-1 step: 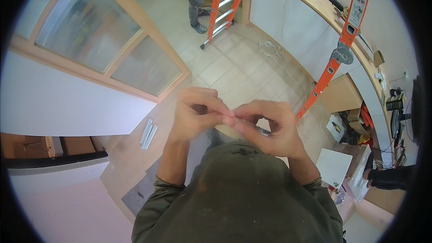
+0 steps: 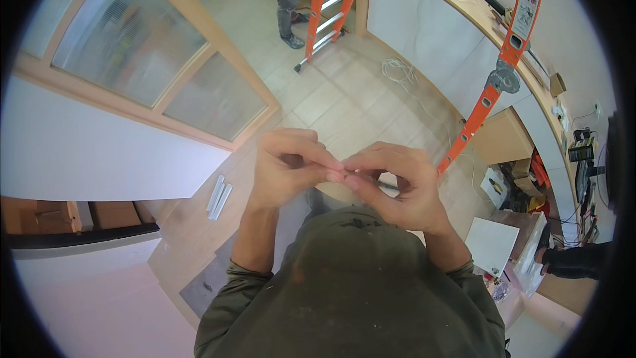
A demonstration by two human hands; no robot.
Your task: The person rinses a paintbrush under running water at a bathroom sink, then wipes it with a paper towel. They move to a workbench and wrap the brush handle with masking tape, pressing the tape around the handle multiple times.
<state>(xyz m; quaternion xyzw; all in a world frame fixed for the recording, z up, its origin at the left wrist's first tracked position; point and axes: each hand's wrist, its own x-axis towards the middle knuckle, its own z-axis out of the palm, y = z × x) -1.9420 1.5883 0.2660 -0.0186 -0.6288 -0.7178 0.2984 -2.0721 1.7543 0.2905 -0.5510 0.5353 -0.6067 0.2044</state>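
Note:
My left hand (image 2: 289, 165) and my right hand (image 2: 399, 183) meet in front of my chest, fingertips touching. Thumb and forefinger of each are pinched together. Whatever lies between the fingertips is hidden or too small to name. A short grey, thin piece (image 2: 389, 187) shows within the curl of my right hand; its kind cannot be made out. Both forearms come out of dark green sleeves.
An orange ladder leg (image 2: 474, 121) stands close to my right, and another orange stepladder (image 2: 329, 16) farther ahead by a person's legs (image 2: 283, 0). A wood-framed glazed door (image 2: 159, 107) is at left. White cable (image 2: 399, 71) and metal strips (image 2: 219, 199) lie on the floor.
The fingers of my right hand have shifted very slightly at the pinch. Everything else looks the same.

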